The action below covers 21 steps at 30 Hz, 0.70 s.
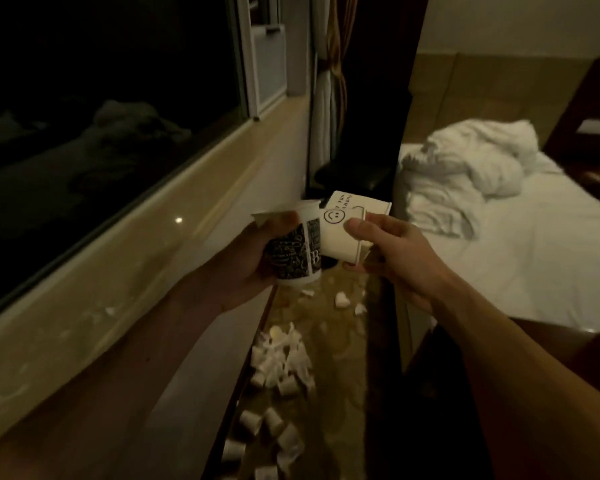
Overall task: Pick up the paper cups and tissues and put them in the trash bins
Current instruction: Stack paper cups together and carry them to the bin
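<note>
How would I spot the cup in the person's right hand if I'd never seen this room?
Find the white bed on the right; just left of it, two hands meet in mid-air. The right hand holds a white paper cup tipped on its side. Unlike the black-patterned cup in the left hand, it bears a smiley face.

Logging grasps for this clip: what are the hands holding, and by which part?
The left hand grips the dark-patterned paper cup around its side wall. The right hand pinches the white smiley cup on its side wall, near the base.
</note>
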Each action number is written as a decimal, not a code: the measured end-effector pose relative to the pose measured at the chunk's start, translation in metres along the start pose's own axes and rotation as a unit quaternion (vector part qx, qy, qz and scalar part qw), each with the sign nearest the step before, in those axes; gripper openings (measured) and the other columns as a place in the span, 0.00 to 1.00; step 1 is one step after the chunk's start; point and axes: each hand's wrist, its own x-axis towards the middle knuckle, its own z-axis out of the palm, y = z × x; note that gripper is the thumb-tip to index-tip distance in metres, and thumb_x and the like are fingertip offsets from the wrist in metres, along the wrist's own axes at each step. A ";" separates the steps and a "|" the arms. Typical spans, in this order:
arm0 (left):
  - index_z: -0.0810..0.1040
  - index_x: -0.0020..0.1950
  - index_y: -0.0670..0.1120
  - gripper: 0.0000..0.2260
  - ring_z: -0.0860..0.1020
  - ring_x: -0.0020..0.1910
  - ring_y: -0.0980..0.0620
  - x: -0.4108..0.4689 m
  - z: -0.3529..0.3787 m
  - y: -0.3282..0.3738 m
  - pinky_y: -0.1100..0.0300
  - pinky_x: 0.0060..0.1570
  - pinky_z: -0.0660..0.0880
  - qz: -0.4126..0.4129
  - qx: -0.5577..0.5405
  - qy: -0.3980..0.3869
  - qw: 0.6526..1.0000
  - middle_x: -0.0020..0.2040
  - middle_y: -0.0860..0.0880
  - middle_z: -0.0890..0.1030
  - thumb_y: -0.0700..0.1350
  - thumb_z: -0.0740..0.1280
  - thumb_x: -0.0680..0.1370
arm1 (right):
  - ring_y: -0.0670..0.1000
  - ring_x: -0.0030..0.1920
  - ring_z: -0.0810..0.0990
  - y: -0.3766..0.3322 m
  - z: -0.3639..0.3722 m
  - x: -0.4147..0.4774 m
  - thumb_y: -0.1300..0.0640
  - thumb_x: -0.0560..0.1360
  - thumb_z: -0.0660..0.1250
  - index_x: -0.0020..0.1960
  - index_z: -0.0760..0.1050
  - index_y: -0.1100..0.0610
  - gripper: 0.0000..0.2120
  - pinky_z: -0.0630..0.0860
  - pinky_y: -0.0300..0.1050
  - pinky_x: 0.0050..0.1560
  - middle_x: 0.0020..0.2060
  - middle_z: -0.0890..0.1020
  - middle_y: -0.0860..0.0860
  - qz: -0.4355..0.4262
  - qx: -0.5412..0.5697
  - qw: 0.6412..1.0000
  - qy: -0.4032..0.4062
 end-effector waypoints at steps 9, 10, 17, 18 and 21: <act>0.78 0.62 0.47 0.19 0.82 0.54 0.49 0.052 -0.021 0.059 0.55 0.50 0.80 0.074 0.040 0.097 0.992 0.55 0.46 0.84 0.49 0.67 0.71 | 0.51 0.50 0.85 -0.058 0.017 0.046 0.45 0.61 0.76 0.64 0.76 0.58 0.35 0.80 0.43 0.42 0.56 0.83 0.54 -0.071 -0.024 0.996 0.051; 0.79 0.60 0.48 0.17 0.82 0.54 0.49 0.061 -0.022 0.063 0.55 0.51 0.80 0.077 0.037 0.089 0.992 0.55 0.45 0.84 0.49 0.67 0.72 | 0.51 0.51 0.84 -0.061 0.016 0.052 0.43 0.60 0.76 0.66 0.75 0.58 0.38 0.81 0.44 0.43 0.58 0.82 0.53 -0.078 -0.035 0.994 0.065; 0.79 0.59 0.47 0.21 0.83 0.53 0.49 0.139 -0.038 0.068 0.57 0.47 0.80 0.086 0.024 0.099 0.991 0.54 0.45 0.85 0.51 0.75 0.69 | 0.49 0.48 0.85 -0.077 -0.006 0.113 0.44 0.60 0.75 0.63 0.76 0.58 0.36 0.81 0.42 0.41 0.55 0.83 0.52 -0.109 -0.042 0.989 0.092; 0.79 0.59 0.47 0.21 0.83 0.52 0.50 0.153 -0.041 0.068 0.58 0.45 0.80 0.087 0.018 0.101 0.991 0.53 0.46 0.85 0.52 0.75 0.68 | 0.49 0.48 0.85 -0.078 -0.011 0.127 0.44 0.60 0.75 0.63 0.76 0.58 0.35 0.80 0.42 0.40 0.54 0.83 0.52 -0.112 -0.043 0.989 0.091; 0.80 0.60 0.46 0.25 0.83 0.52 0.48 0.204 -0.051 0.064 0.56 0.44 0.80 0.092 0.017 0.112 0.989 0.54 0.43 0.84 0.53 0.76 0.66 | 0.50 0.47 0.85 -0.083 -0.037 0.177 0.43 0.58 0.75 0.61 0.77 0.59 0.35 0.80 0.41 0.39 0.50 0.85 0.50 -0.131 -0.055 0.987 0.079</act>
